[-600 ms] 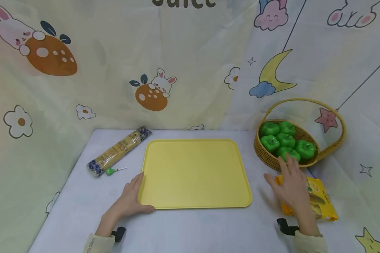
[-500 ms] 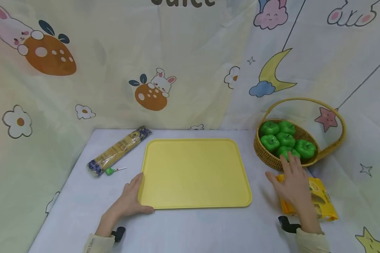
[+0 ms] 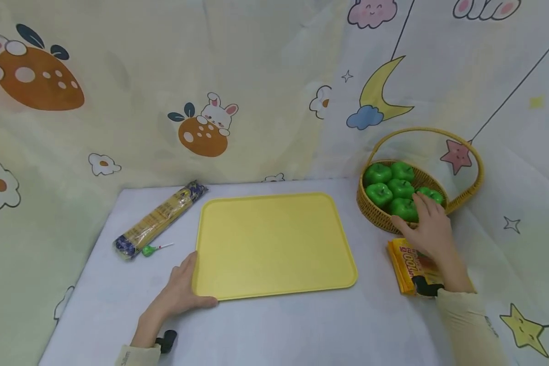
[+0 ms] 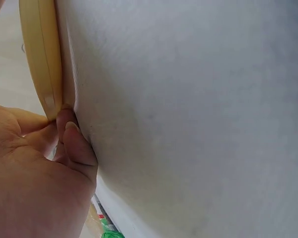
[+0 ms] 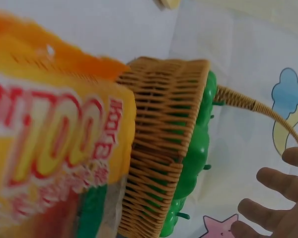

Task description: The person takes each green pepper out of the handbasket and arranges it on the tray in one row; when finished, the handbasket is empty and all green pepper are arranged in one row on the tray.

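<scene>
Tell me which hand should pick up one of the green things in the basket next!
Probably the right hand: it holds nothing, and its fingers are close above the green things in the basket. The left hand is far off, at the yellow tray's corner.

Head view: soft, even, moderate light; source direction undetermined. Small highlights on green produce (image 3: 400, 188); faint shadow near left hand (image 3: 178, 290) on white table (image 3: 283, 330). Left wrist: dimmer, greyish, broad soft shadow, pale glint on yellow tray (image 4: 42, 54). Right wrist: near yellow packet (image 5: 59, 139) blurred, wicker basket (image 5: 161, 104) sharper.
</scene>
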A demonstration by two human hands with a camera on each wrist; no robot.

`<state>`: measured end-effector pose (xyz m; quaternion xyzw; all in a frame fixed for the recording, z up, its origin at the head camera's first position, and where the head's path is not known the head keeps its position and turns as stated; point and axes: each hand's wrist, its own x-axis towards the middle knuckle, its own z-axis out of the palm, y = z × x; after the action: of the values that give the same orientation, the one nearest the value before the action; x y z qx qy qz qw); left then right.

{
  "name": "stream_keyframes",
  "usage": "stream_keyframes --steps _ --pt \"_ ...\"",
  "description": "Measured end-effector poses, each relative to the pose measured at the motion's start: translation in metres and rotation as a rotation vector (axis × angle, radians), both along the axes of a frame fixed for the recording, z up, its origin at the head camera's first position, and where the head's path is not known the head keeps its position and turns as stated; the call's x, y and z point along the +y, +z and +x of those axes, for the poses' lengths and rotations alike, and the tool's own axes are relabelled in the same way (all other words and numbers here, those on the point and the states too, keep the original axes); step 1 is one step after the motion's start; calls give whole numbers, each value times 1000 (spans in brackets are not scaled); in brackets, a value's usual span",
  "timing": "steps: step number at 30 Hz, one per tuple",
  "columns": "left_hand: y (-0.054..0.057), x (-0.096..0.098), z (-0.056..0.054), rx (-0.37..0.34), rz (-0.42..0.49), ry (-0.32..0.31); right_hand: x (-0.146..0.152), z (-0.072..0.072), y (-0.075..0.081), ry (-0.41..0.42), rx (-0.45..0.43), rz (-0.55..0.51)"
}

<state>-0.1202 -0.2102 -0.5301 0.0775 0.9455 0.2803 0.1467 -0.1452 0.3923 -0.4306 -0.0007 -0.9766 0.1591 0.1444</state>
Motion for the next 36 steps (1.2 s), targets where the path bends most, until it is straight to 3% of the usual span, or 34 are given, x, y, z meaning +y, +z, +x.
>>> stream_keyframes --steps 5,11,26,36 --pt "2 1 0 14 -17 -9 12 -18 8 -21 -101 8" --pt "3 2 0 -3 -22 -4 20 -32 6 -35 -170 4" --pt "0 2 0 -34 -27 14 33 -36 -8 -101 -288 65" --pt "0 4 0 -7 -33 4 40 -38 -15 -106 -318 89"
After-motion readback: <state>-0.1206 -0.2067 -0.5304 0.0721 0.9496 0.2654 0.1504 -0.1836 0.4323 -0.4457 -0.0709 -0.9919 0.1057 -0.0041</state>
